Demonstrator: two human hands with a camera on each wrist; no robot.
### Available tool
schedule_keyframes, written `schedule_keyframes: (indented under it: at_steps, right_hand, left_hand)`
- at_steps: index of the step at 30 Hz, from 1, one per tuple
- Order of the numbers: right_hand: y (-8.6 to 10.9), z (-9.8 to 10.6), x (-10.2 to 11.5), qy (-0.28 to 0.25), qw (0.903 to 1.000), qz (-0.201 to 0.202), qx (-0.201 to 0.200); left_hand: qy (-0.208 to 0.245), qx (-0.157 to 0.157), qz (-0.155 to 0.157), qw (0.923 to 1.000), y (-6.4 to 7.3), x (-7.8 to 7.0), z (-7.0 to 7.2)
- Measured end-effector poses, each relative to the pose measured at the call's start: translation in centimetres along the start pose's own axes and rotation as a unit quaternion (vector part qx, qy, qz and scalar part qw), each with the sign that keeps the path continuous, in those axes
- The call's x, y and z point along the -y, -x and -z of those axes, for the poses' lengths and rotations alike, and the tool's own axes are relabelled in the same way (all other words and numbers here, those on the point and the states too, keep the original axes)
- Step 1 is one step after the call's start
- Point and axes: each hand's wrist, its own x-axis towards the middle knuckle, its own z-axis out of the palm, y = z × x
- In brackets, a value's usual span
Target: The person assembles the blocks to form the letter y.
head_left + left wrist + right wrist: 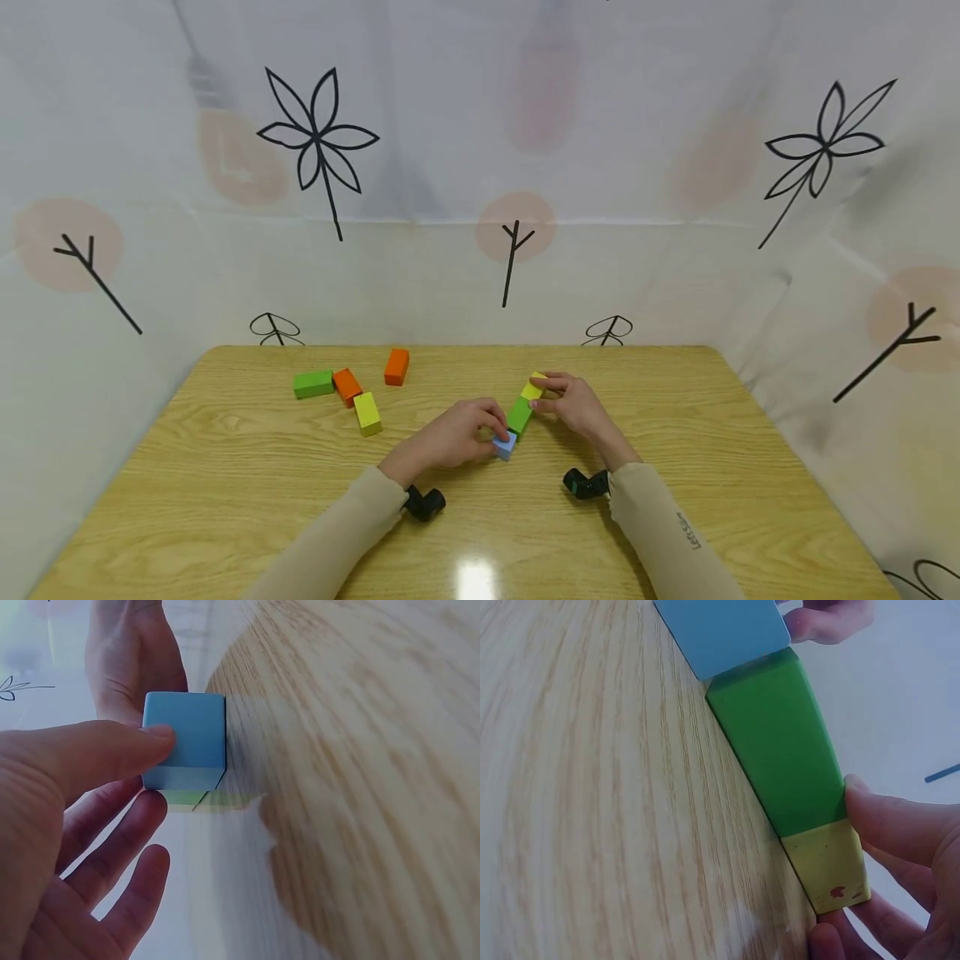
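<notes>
Three wooden blocks lie end to end in a slanting row right of the table's middle. Nearest the person is the blue block (pixel 505 447), pinched by the left hand (pixel 459 433) with the thumb (pixel 142 742) on its near side. Beyond it is the green block (pixel 780 746), which meets the yellow block (pixel 826 862) at the far end of the row. The right hand (pixel 576 407) holds the yellow block, its thumb near the seam with the green one and its fingers around the far end. Between blue and green, any gap is very thin.
On the left of the wooden table (pixel 225 475) lie another green block (pixel 313 384), an orange block (pixel 347 387) and a yellow block (pixel 367 414), close together. A second orange block (pixel 397 367) lies apart near the back edge. Patterned cloth (pixel 420 275) hangs behind the table.
</notes>
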Motion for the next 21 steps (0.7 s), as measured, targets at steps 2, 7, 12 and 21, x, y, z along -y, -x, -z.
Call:
schedule_keyframes:
  at_steps: [2, 7, 12, 21]
  right_hand:
    - [0.01, -0.02, -0.01, -0.003, 1.0000, -0.001, -0.002]
    - [-0.01, -0.05, -0.07, -0.006, 1.0000, 0.003, -0.005]
    - [-0.02, -0.05, -0.16, -0.004, 0.9999, 0.007, -0.008]
    - [-0.07, -0.02, -0.28, -0.004, 0.9999, -0.001, -0.010]
  left_hand:
    - [0.001, -0.004, -0.009, 1.0000, -0.06, 0.10, -0.04]
    - [-0.001, -0.013, -0.021, 0.9997, -0.17, 0.25, -0.17]
    - [-0.004, -0.015, -0.017, 0.9997, -0.28, 0.18, -0.24]
    - [-0.005, -0.016, -0.014, 0.9998, -0.38, 0.12, -0.28]
